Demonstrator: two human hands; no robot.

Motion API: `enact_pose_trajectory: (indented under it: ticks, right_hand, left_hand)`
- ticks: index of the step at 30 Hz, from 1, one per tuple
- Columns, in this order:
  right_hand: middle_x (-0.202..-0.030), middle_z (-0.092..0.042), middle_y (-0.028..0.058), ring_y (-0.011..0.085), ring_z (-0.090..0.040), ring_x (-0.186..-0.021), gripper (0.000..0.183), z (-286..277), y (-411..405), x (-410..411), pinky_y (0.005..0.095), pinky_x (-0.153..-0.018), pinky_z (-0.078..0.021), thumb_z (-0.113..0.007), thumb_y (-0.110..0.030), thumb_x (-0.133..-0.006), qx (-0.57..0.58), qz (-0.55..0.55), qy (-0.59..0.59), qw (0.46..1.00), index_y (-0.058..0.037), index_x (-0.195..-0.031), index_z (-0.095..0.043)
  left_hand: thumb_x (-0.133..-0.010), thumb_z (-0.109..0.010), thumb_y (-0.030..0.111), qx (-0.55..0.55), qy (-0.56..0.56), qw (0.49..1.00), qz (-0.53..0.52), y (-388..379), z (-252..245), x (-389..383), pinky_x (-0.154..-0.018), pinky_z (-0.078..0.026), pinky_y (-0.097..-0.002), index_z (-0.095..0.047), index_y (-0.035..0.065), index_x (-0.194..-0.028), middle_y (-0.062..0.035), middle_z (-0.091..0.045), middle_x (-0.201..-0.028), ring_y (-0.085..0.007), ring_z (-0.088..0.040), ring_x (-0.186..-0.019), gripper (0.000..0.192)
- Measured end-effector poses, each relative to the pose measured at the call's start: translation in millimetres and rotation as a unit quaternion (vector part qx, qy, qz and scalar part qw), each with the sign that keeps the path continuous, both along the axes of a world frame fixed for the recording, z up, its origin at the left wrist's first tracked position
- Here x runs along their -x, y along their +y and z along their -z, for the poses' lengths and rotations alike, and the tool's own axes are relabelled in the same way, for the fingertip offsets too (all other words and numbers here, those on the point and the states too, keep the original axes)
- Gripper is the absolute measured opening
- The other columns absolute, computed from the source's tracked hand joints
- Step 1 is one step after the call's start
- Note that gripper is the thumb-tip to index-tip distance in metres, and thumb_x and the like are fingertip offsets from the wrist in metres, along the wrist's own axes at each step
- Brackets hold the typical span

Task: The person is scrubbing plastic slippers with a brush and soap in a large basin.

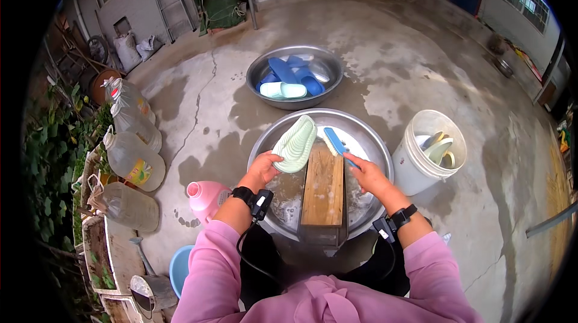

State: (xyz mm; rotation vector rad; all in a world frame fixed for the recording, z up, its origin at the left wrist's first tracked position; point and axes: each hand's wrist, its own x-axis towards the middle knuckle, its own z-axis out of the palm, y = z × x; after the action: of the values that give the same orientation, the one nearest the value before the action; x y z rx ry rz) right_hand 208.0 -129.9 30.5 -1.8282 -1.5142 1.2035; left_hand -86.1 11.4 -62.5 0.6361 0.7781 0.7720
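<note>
My left hand point(263, 168) grips a pale green slipper point(295, 144) by one end, its ridged sole facing up, over the left part of a wide metal basin point(388, 156). In my right hand point(366, 174) is the handle of a blue scrubbing brush point(335, 141); its pale bristles point left, near the top end of a wet wooden board point(323, 187). That board slopes over the basin's near rim. Slipper and brush are apart. Soapy water point(356, 140) lies in the basin.
Beyond stands a metal basin point(334, 92) with blue slippers point(283, 70) and a pale one point(283, 90). A white bucket point(408, 165) holding slippers is at right. At left are a pink jug point(205, 196), a blue basin point(179, 266), a watering can point(158, 289) and several plastic bottles point(135, 165).
</note>
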Motion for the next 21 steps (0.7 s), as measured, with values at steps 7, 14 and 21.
enact_pose_trajectory:
  ticks: [7, 14, 21]
  right_hand:
    - [-0.088, -0.059, 0.0179, 0.0331, -0.060, -0.081, 0.041, 31.2, -23.8, 47.2, 0.0399, -0.072, -0.0487, -0.051, -0.015, -0.090, -0.292, -0.108, -0.063, 0.948, -0.0239, -0.130, -0.050]
    - [-0.083, -0.058, 0.0170, 0.0359, -0.057, -0.069, 0.037, 43.1, 29.2, -18.0, 0.0432, -0.064, -0.0466, -0.052, -0.017, -0.089, -0.295, 0.129, -0.144, 0.936, -0.0238, -0.125, -0.055]
    - [-0.079, -0.057, 0.0160, 0.0352, -0.058, -0.071, 0.036, 42.0, -0.7, 13.8, 0.0419, -0.064, -0.0466, -0.055, -0.019, -0.089, -0.339, 0.010, -0.114, 0.934, -0.0242, -0.125, -0.056]
  left_hand:
    - [-0.079, -0.052, -0.008, -0.013, -0.078, 0.997, -0.017, -36.6, -9.6, -34.7, -0.094, -0.046, -0.0444, -0.050, -0.0028, -0.119, -0.0150, -0.058, -0.116, -0.0284, -0.058, -0.107, 0.041]
    - [-0.075, -0.051, -0.012, -0.039, -0.078, 0.994, 0.065, -67.6, -40.7, -58.9, -0.093, -0.048, -0.0362, -0.048, -0.0048, -0.120, -0.0139, -0.060, -0.114, -0.0238, -0.061, -0.103, 0.046]
    - [-0.074, -0.053, -0.011, -0.017, -0.080, 0.996, 0.032, -45.4, -32.5, -43.7, -0.094, -0.047, -0.0377, -0.050, -0.0053, -0.119, -0.0151, -0.060, -0.115, -0.0251, -0.061, -0.104, 0.045]
